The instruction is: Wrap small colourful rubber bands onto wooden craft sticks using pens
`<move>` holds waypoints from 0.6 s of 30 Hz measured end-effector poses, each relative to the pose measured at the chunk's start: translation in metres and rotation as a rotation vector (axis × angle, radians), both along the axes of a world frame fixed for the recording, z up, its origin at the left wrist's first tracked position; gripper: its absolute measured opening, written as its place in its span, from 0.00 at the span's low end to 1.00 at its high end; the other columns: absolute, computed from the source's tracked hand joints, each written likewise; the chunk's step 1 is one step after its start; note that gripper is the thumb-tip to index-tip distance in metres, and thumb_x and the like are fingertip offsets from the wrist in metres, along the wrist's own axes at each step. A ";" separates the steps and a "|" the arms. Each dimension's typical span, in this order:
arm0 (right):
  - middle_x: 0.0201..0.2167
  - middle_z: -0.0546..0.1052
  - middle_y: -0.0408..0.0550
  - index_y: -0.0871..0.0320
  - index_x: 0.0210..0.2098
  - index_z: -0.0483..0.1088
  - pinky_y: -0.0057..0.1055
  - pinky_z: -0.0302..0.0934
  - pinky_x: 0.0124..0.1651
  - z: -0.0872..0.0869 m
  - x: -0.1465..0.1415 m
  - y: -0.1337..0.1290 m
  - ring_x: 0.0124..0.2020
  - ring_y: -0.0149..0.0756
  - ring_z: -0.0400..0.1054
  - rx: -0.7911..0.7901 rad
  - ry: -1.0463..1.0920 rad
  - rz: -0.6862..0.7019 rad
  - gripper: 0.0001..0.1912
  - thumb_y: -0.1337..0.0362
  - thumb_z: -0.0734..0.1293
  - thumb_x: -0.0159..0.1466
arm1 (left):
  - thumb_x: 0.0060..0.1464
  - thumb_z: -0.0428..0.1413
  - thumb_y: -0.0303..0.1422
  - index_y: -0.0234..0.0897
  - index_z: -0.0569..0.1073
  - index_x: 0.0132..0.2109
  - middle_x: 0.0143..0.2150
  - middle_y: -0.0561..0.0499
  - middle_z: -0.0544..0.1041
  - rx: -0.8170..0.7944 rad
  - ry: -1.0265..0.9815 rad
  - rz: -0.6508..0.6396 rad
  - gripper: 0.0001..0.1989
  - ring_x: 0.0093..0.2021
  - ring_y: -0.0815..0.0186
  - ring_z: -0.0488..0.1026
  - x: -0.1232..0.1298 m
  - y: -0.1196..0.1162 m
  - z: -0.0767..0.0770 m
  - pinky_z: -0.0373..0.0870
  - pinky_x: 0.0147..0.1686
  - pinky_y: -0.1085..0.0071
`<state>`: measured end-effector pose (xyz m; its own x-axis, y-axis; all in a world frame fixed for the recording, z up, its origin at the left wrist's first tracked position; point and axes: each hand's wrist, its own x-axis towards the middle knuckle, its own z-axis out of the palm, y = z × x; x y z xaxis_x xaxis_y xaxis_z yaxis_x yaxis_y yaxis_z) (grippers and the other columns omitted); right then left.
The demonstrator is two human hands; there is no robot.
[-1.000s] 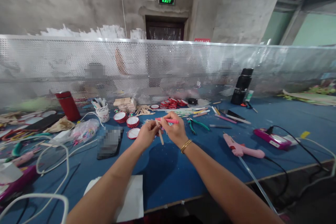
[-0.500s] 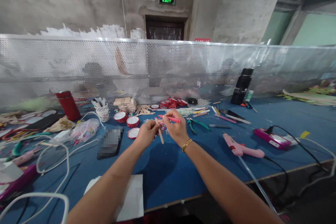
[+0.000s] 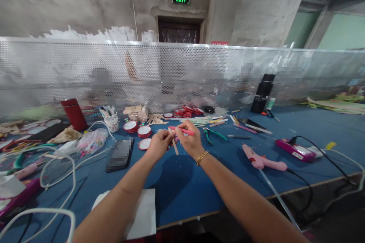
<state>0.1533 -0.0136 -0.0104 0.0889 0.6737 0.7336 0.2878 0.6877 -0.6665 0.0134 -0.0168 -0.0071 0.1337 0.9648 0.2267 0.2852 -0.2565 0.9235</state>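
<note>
Pale wooden and flat, a narrow stick is pinched between the closed thumb and fingers of the left hand, above the blue-topped table, its long axis slanting from those fingertips toward the table's near edge. The right hand, fingers closed round a slim pink pen, is just right of the stick; the pen lies crosswise near the stick's far end, pointing toward the table's left side, though whether its tip touches the wood cannot be told.
</note>
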 end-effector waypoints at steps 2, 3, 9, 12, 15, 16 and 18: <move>0.24 0.72 0.41 0.55 0.28 0.65 0.28 0.61 0.31 -0.001 -0.001 0.000 0.26 0.32 0.68 -0.002 -0.017 -0.006 0.05 0.62 0.63 0.60 | 0.49 0.56 0.50 0.35 0.71 0.30 0.23 0.52 0.74 0.007 0.002 -0.010 0.20 0.21 0.71 0.67 0.000 0.000 0.000 0.60 0.19 0.77; 0.25 0.72 0.41 0.55 0.28 0.65 0.28 0.62 0.32 -0.002 -0.001 0.001 0.27 0.33 0.68 -0.004 -0.023 -0.009 0.05 0.62 0.63 0.60 | 0.49 0.56 0.50 0.35 0.71 0.30 0.23 0.53 0.73 0.009 0.004 -0.012 0.20 0.21 0.72 0.67 0.000 -0.001 0.001 0.60 0.19 0.78; 0.24 0.72 0.41 0.55 0.28 0.65 0.28 0.61 0.32 -0.003 -0.001 0.001 0.26 0.32 0.68 0.005 -0.030 -0.005 0.04 0.63 0.63 0.60 | 0.49 0.56 0.49 0.35 0.70 0.29 0.22 0.53 0.72 0.003 0.002 -0.009 0.20 0.21 0.72 0.67 0.001 -0.002 0.003 0.60 0.19 0.77; 0.24 0.72 0.40 0.55 0.29 0.65 0.27 0.61 0.30 -0.002 0.000 0.001 0.25 0.31 0.68 0.004 -0.025 0.010 0.05 0.62 0.63 0.60 | 0.49 0.56 0.50 0.35 0.70 0.30 0.23 0.52 0.73 0.005 0.012 -0.007 0.20 0.21 0.72 0.66 0.001 -0.001 0.001 0.59 0.19 0.77; 0.24 0.72 0.40 0.55 0.29 0.65 0.27 0.60 0.30 -0.001 0.001 0.001 0.25 0.31 0.68 0.003 -0.011 0.001 0.06 0.61 0.63 0.60 | 0.49 0.55 0.51 0.35 0.70 0.30 0.24 0.52 0.73 0.013 0.025 -0.002 0.21 0.22 0.71 0.67 0.000 -0.001 0.000 0.60 0.19 0.77; 0.24 0.72 0.41 0.55 0.28 0.65 0.27 0.61 0.30 -0.001 0.001 0.001 0.25 0.32 0.68 0.003 -0.012 -0.006 0.06 0.61 0.64 0.60 | 0.49 0.54 0.51 0.35 0.70 0.30 0.24 0.52 0.73 0.015 0.029 -0.004 0.21 0.22 0.71 0.67 0.000 -0.001 0.000 0.60 0.19 0.77; 0.24 0.73 0.41 0.55 0.28 0.65 0.28 0.61 0.31 -0.001 0.001 0.001 0.26 0.32 0.68 0.003 -0.017 -0.008 0.06 0.61 0.64 0.60 | 0.50 0.54 0.51 0.35 0.70 0.31 0.24 0.52 0.73 0.018 0.035 -0.004 0.21 0.22 0.71 0.67 0.000 -0.002 0.001 0.60 0.19 0.77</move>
